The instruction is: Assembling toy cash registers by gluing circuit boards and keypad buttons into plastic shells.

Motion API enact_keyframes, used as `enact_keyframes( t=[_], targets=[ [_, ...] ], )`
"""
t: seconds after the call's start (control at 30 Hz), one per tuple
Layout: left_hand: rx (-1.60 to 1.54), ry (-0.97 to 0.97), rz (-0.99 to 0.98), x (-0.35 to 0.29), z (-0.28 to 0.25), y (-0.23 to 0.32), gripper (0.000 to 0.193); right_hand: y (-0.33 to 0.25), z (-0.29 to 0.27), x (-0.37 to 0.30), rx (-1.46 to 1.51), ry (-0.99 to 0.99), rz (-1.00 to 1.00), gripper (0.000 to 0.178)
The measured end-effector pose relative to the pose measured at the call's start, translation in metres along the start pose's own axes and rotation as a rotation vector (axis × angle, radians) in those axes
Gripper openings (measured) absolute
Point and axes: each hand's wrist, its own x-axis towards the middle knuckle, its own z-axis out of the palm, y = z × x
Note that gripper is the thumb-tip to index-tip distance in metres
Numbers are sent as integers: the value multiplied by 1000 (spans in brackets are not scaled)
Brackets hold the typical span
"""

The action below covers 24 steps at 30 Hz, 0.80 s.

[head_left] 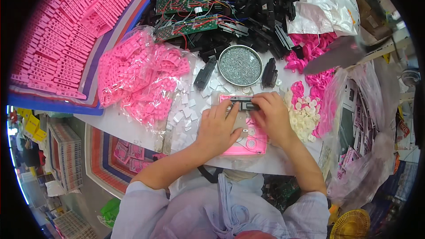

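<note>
In front of me on the white work surface lies a pink plastic casing, with a few small parts showing inside it. A black rectangular plastic part sits across the casing's far end. The fingertips of my left hand press on that part's left side, the thumb lower over the casing. My right hand grips its right end between bent fingers and thumb. The part's edges are partly covered by my fingers. Just beyond stands a round metal dish full of small screws, with a black plastic piece on its right.
Bagged pink parts and scattered white squares lie left. Cream round pieces and pink cords are right. Black parts and green circuit boards with wires fill the back. A blurred dark blade shape hangs at right.
</note>
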Motion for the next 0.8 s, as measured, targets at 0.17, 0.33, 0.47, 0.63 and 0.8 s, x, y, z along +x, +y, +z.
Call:
enact_keyframes(
  t=[0.17, 0.33, 0.47, 0.63, 0.8],
  targets=[
    [-179, 47, -25, 47, -25, -34, 46, 11, -59, 5, 245, -270, 279, 39],
    [200, 8, -84, 139, 23, -63, 18, 13, -111, -34, 685, -31, 477, 54],
    [357, -118, -24, 148, 39, -67, 16, -56, -106, 5, 1364, 400, 322, 79],
    [360, 67, -36, 156, 35, -67, 21, -38, -96, 42, 1445, -41, -12, 73],
    [9, -15, 112, 129, -6, -40, 17, -28, -86, 48, 1146, 150, 239, 50]
  ],
)
